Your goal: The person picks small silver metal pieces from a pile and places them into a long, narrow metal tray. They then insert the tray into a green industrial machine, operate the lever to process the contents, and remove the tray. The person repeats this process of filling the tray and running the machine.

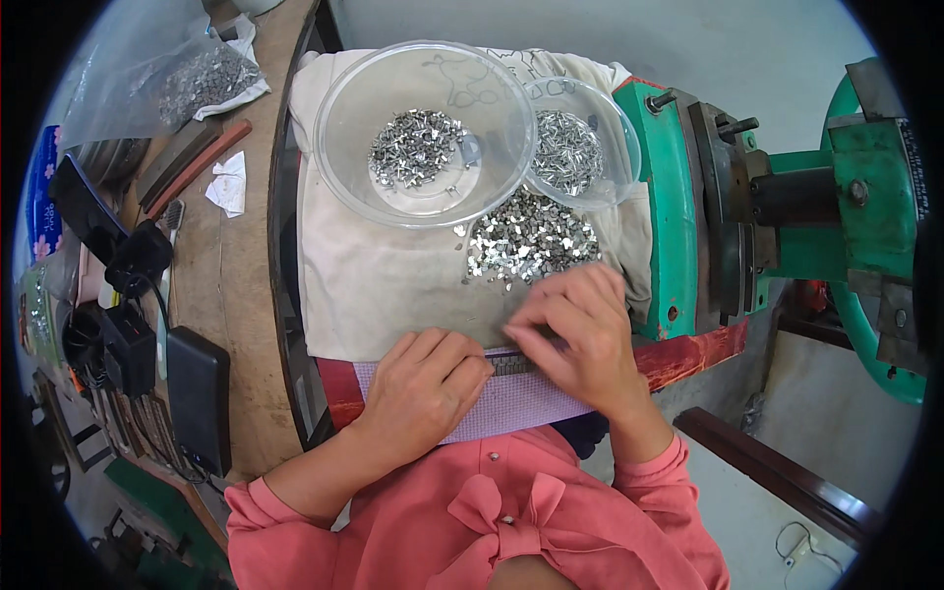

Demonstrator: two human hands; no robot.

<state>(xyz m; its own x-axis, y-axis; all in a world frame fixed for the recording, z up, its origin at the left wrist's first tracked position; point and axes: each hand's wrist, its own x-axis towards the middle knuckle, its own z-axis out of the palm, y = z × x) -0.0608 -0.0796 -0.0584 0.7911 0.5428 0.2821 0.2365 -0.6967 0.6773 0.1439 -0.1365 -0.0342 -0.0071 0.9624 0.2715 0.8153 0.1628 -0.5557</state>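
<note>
A short dark metal strip (pixel 511 365) with a row of notches lies near the front edge, on a light purple checked cloth (pixel 477 418). My left hand (pixel 423 388) is closed at the strip's left end, its fingers curled over it. Over the strip's right end, my right hand (pixel 580 334) is bent with thumb and fingers drawn together, slightly blurred; whatever is in them is too small to make out. Just beyond the right hand, a loose pile of small shiny metal pieces (pixel 531 241) is spread on the beige cloth (pixel 383 285).
A large clear plastic bowl (pixel 334 177) holds small metal bits; a smaller clear tub (pixel 629 162) beside it holds thin metal pins. A green machine press (pixel 669 216) borders the right side. On the left wooden table (pixel 241 324) are a black power bank (pixel 199 398) and sharpening stones (pixel 187 172).
</note>
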